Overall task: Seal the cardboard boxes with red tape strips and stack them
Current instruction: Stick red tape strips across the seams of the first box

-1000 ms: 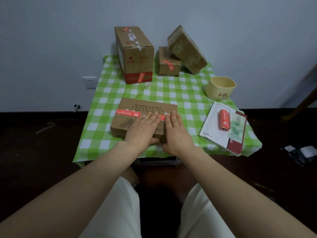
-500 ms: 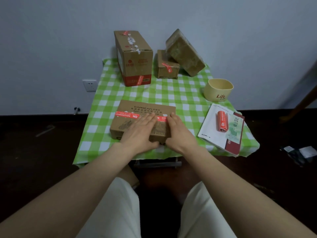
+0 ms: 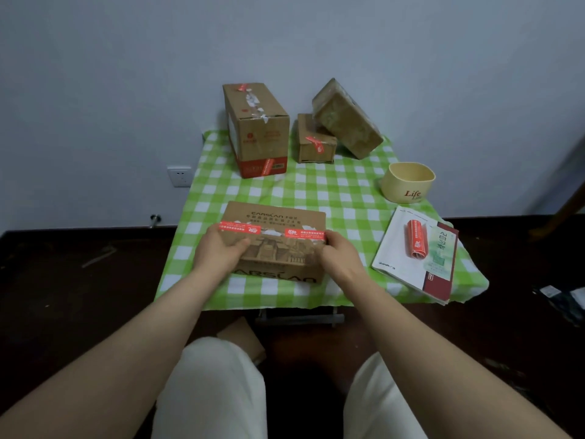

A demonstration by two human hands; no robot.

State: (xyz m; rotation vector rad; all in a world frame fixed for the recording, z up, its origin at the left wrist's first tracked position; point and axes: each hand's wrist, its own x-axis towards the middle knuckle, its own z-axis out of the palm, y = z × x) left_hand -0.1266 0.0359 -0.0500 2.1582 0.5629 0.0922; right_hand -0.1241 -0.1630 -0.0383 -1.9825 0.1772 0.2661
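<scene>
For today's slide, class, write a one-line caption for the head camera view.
Both hands, left and right, grip the ends of a red-taped cardboard box on a green checked table.

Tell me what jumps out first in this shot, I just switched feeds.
Front and centre, the left hand and right hand grip the ends of a flat cardboard box crossed by red tape strips, on the green checked tablecloth. Three more boxes crowd the far edge; a red tape roll lies on a booklet at right.

Flat box (image 3: 275, 245): matt brown cardboard, printed. Tape strips (image 3: 272, 231): glossy red. Worktop cover (image 3: 316, 188): soft checked cloth. Cup (image 3: 407, 182): smooth cream plastic. Booklet (image 3: 443, 274): glossy paper.
</scene>
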